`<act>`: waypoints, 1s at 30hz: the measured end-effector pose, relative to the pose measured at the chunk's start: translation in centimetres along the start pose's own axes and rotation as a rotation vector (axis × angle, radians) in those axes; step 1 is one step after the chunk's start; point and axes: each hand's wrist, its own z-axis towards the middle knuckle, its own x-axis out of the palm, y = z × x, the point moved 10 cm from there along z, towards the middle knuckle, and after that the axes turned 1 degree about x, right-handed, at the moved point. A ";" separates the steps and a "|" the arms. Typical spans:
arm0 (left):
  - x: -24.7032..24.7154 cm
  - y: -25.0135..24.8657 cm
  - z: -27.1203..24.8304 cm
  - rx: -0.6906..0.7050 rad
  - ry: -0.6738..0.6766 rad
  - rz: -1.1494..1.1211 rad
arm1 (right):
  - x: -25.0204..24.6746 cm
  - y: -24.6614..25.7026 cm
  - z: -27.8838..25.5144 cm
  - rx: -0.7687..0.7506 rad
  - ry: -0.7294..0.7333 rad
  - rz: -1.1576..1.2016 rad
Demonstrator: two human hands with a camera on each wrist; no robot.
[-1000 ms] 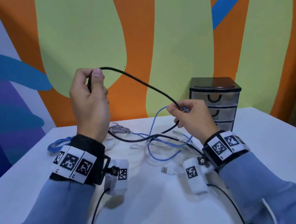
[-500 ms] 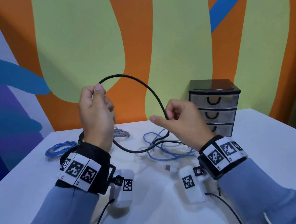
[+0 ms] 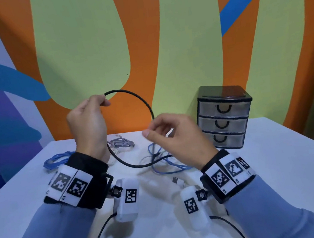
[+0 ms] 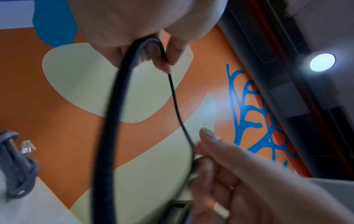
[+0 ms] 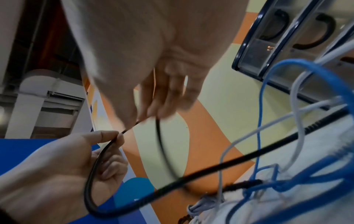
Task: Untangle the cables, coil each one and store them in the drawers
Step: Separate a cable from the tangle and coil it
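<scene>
A black cable (image 3: 144, 103) arches in the air between my two hands above the white table (image 3: 277, 163). My left hand (image 3: 104, 101) pinches one point of it between thumb and fingers, seen close in the left wrist view (image 4: 162, 60). My right hand (image 3: 152, 131) pinches the cable lower on the arch, fingertips together in the right wrist view (image 5: 147, 117). Below my left hand the black cable (image 5: 210, 168) sweeps down into a tangle of blue and white cables (image 3: 166, 164) on the table. The three-drawer unit (image 3: 225, 119) stands at the back right, drawers closed.
A coiled blue cable (image 3: 58, 161) lies at the back left and a bundled grey cable (image 3: 122, 143) behind my hands. A loose white USB plug (image 3: 177, 180) lies near my right wrist. The painted wall stands right behind the table.
My right hand has moved left and up toward my left hand, bending the black cable from a long slope into a tight arch. My left hand has come down a little.
</scene>
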 end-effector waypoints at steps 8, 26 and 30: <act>3.7 2.2 -0.6 -0.320 0.336 -0.218 | 5.8 -1.3 -2.2 0.177 0.504 0.150; -3.9 0.2 2.6 -0.076 -0.115 0.008 | -8.7 -7.8 0.6 0.432 -0.409 0.561; 2.1 1.1 -0.6 -0.085 0.440 0.464 | -7.4 -7.0 1.0 0.424 -0.269 0.883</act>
